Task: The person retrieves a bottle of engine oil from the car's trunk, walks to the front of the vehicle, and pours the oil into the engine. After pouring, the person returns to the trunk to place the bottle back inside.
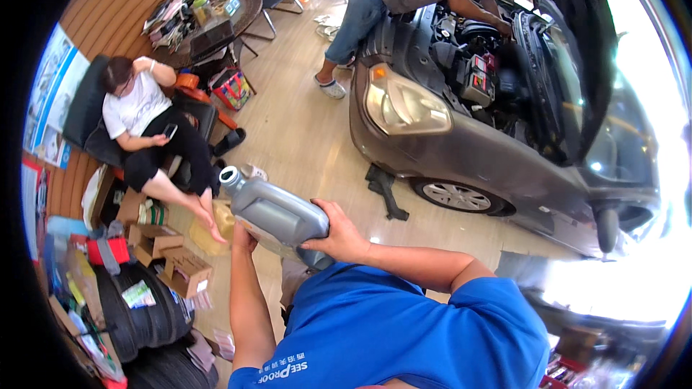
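Grey oil jug in both hands

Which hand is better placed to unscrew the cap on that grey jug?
Probably the left hand: it sits under the grey jug nearer the capped neck. The right hand grips the body's far end, steadying it.

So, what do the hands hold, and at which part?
Both hold a grey oil jug: the right hand grips its base end from above, and the left hand supports its underside.
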Demonstrator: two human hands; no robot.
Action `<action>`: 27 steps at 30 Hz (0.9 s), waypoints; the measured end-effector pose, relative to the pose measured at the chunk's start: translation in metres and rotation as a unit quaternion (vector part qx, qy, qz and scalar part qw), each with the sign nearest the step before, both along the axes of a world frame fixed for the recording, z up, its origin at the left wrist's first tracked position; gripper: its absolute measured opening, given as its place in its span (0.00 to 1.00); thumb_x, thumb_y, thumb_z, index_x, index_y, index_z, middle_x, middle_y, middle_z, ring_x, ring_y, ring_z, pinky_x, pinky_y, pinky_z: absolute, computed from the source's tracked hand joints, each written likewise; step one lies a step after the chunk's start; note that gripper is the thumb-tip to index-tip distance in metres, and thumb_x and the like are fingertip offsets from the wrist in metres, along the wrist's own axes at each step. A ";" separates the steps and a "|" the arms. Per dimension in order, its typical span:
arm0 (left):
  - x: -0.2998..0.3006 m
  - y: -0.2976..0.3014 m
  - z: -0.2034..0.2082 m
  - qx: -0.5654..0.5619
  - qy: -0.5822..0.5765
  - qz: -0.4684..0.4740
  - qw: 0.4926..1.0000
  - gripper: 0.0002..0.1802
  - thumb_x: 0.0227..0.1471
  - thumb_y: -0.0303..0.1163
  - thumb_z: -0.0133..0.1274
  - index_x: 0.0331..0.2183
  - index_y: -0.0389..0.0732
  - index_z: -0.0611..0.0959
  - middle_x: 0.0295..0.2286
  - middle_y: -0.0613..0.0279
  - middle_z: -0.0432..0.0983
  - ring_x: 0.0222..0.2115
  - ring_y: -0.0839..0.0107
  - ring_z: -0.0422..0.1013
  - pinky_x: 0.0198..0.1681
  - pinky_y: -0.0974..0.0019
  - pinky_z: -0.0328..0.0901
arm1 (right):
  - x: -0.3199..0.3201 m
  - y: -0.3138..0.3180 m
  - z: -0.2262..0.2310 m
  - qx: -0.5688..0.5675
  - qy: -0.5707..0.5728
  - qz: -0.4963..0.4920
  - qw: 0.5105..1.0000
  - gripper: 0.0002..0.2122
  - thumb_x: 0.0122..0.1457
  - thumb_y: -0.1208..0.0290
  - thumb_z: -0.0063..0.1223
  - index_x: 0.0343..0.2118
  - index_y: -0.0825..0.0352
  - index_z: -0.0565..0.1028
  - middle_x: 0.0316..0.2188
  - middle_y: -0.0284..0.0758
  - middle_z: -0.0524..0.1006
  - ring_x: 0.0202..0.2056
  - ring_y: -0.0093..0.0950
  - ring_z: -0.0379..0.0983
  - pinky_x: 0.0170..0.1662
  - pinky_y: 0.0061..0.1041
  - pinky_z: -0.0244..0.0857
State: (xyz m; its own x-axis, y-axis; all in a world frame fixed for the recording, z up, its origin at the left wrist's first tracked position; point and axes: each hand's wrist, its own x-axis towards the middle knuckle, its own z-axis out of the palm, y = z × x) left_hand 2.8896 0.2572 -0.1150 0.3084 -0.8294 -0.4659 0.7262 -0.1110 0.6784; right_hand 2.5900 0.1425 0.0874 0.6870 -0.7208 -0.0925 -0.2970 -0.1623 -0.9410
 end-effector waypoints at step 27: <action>0.289 -0.721 0.049 0.020 0.045 -0.168 0.985 0.15 0.59 0.32 0.48 0.47 0.39 0.72 0.43 0.52 0.74 0.39 0.58 0.75 0.42 0.57 0.71 | 0.260 -0.570 -0.019 0.050 0.035 -0.219 0.974 0.45 0.45 0.74 0.69 0.66 0.61 0.53 0.53 0.50 0.71 0.55 0.42 0.68 0.57 0.33 0.60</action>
State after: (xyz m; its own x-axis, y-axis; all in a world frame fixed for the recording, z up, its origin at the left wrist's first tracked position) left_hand 3.1784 -0.4637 -0.0664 -0.0243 -0.8579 -0.5132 0.7008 -0.3808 0.6033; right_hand 2.8496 -0.4272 0.0684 0.3051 -0.9281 -0.2134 -0.3804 0.0866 -0.9207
